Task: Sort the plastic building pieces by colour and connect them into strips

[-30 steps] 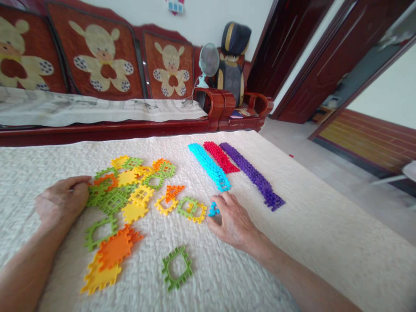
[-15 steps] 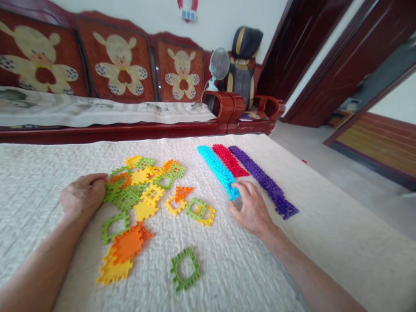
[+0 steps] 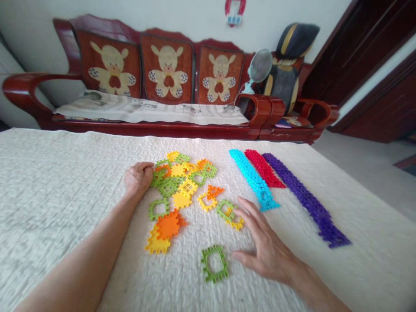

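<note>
My left hand [image 3: 139,178] rests at the left side of a loose pile of flat notched plastic building pieces [image 3: 168,187]. Its fingers are curled in, and what they may hold is hidden. Spread fingers show on my right hand [image 3: 264,247], which holds nothing. Its fingertips are close to a yellow frame piece [image 3: 239,224] and a green frame piece [image 3: 221,212]. Left of its thumb lies a single green square frame [image 3: 204,265]. Orange plates [image 3: 167,226] and a yellow plate [image 3: 154,242] overlap at the near side of the pile.
Joined strips in light blue [image 3: 250,175], red [image 3: 264,169] and purple [image 3: 299,190] lie to the right on the white quilted cover [image 3: 81,173]. Beyond the table stand a wooden sofa [image 3: 182,131], a small fan [image 3: 260,67] and an armchair [image 3: 320,112].
My right hand has left the near end of the light blue strip, moved toward the loose pieces and opened. The view has swung left. My left hand stays beside the pile.
</note>
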Tool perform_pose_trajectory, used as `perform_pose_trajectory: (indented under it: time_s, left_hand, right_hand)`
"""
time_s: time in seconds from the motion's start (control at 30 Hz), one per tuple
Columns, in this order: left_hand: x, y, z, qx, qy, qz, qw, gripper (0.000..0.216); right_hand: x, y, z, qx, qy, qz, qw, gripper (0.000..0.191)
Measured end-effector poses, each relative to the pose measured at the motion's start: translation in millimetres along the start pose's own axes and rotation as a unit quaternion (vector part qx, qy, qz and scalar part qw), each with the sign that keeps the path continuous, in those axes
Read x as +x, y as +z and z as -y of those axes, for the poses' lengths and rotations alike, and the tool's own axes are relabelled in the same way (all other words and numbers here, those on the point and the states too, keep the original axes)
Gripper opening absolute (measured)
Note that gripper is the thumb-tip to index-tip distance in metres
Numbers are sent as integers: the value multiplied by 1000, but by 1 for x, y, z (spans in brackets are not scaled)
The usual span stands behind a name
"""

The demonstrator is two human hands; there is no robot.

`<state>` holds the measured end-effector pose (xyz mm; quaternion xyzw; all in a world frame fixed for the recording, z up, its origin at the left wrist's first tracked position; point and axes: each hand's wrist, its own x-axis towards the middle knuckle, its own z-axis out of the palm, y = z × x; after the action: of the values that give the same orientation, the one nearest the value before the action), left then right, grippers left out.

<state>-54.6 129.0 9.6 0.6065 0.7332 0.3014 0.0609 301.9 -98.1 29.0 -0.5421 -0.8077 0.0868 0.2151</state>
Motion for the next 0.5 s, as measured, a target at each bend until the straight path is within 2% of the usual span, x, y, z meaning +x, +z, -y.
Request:
perform_pose_trajectory:
  time_s: [0.07,0.23,0.4,0.5]
  left_hand:
    - [-1,1,0,0,5,-4,1000,38]
    - [-3,1,-2,4,23,6,1000,40]
    - [-4,3,-3,-14,32,2,999,40]
    - [-5,5,-1,-20,30,0,999,40]
  right_hand:
    - [2,9,6,3,6,29,1000,81]
    - [34,29,10,20,3,30,999,63]
    - [92,55,15,70,-23,-14,997,52]
    - [114,57,23,117,-11,-50,992,49]
